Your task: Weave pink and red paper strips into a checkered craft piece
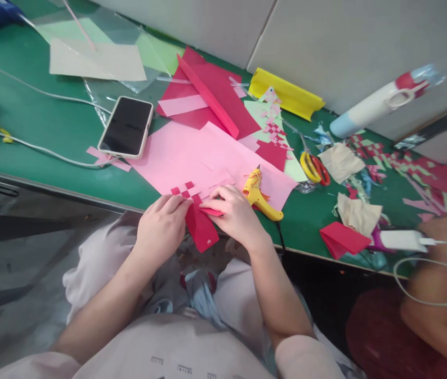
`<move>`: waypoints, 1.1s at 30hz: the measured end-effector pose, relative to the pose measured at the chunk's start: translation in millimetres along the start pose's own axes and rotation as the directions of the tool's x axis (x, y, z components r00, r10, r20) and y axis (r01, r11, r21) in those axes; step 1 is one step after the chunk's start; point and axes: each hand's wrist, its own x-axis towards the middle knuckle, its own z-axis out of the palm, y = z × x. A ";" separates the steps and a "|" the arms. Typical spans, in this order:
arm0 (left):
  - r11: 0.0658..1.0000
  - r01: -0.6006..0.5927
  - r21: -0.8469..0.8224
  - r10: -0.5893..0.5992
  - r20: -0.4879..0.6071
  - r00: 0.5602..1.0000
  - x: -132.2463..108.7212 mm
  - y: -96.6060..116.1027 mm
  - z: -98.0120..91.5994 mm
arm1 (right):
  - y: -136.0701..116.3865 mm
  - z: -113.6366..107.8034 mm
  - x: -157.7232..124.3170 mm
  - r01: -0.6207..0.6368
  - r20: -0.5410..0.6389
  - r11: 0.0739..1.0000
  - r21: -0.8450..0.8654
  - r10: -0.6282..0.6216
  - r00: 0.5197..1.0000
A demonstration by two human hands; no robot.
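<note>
Red and pink paper strips woven into a checkered piece (186,188) lie at the table's front edge, with a wide red paper flap (203,231) hanging toward my lap. My left hand (163,223) is closed on the left side of this woven paper, its fingertips pressed together. With thumb and fingers pinched, my right hand (233,213) grips a folded red part (211,211) of the paper on the right. Beneath and beyond lies a large pink paper sheet (176,152). A yellow glue gun (258,195) rests on that sheet just right of my right hand.
A smartphone (127,127) lies at the left, near white cables. Red sheets (223,79), a yellow folded strip (286,95), scissors (314,167) and a white bottle (381,102) are farther back. Another person's arm (436,279) is at the right, beside a white power bank (400,240).
</note>
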 end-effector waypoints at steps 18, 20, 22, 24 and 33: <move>0.998 0.009 0.068 -0.011 0.018 1.000 1.5 3.2 -0.6 | -3.8 -2.6 0.5 0.042 0.043 0.998 -0.043 -0.041 0.998; 0.998 0.009 0.069 -0.011 0.020 1.000 1.5 3.5 -1.1 | -3.6 -2.6 0.5 0.039 0.047 0.998 -0.040 -0.037 0.998; 0.998 0.010 0.067 -0.012 0.020 1.000 1.3 3.5 -1.3 | -3.4 -2.6 0.6 0.036 0.054 0.999 -0.040 -0.034 0.998; 0.998 0.016 0.062 -0.017 0.017 1.000 1.0 3.3 -1.1 | -3.4 -2.6 0.8 0.030 0.061 0.999 -0.044 -0.027 0.998; 0.994 0.020 0.104 -0.028 0.079 0.996 2.3 5.5 -1.5 | -3.8 -2.9 1.5 0.019 0.074 0.999 -0.039 -0.016 0.997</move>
